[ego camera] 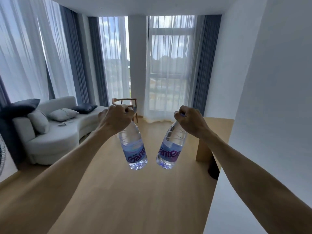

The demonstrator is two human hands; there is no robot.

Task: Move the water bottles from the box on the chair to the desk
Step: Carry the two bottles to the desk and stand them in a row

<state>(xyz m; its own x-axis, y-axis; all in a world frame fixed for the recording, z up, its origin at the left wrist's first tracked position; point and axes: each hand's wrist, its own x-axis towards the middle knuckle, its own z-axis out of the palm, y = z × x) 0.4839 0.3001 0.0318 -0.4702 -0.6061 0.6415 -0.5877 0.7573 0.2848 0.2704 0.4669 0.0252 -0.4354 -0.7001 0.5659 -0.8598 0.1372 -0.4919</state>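
Observation:
My left hand (116, 118) grips the neck of a clear water bottle (134, 149) with a blue and purple label, and the bottle hangs below my fist over the wooden floor. My right hand (190, 119) grips the cap end of a second water bottle (170, 147) of the same kind, hanging the same way. The two bottles tilt toward each other at their bases without touching. A light wooden desk (217, 129) runs along the white wall at the right, just beyond my right hand. The box is not in view.
A white curved sofa (55, 137) with grey and dark cushions stands at the left. A wooden chair (125, 103) stands by the curtained windows at the back. A white wall (270, 115) juts in at the right. A fan grille (2, 156) shows at the left edge.

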